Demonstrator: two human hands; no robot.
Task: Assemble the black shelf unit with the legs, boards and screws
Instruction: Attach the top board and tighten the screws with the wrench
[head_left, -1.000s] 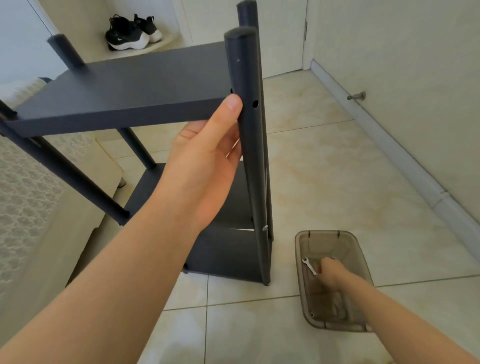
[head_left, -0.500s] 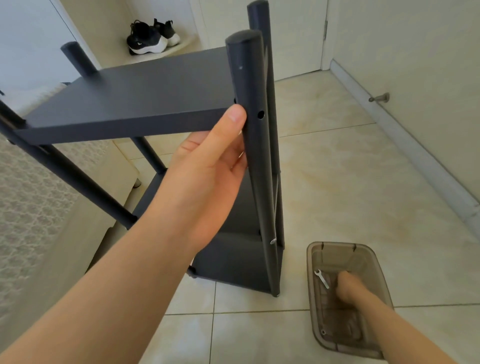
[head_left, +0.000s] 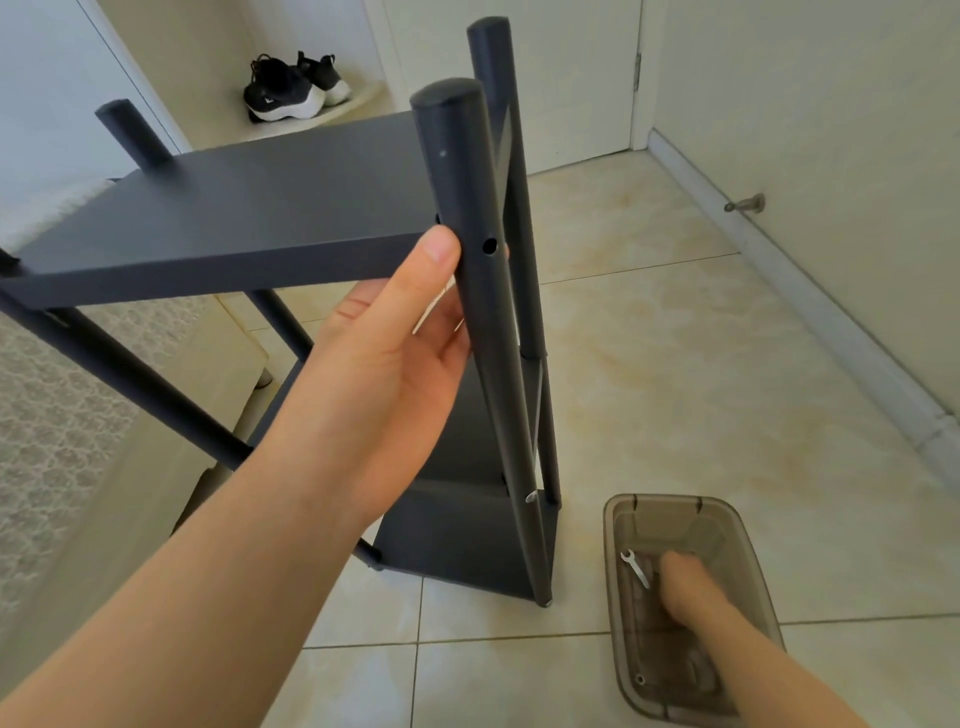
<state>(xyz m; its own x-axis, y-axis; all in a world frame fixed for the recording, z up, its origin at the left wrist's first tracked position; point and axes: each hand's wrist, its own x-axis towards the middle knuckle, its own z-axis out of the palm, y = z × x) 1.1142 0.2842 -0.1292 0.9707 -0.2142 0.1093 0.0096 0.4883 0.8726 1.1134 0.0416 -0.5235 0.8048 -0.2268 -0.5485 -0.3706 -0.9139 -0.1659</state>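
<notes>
Our left hand (head_left: 395, 374) clamps the leg (head_left: 457, 171) at the top board (head_left: 234, 218). Our right hand (head_left: 685, 587), grip hidden, probably seeks its screw in the tray (head_left: 675, 500).

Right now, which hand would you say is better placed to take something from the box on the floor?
The right hand: it is down inside the box, while the left hand grips the leg.
</notes>
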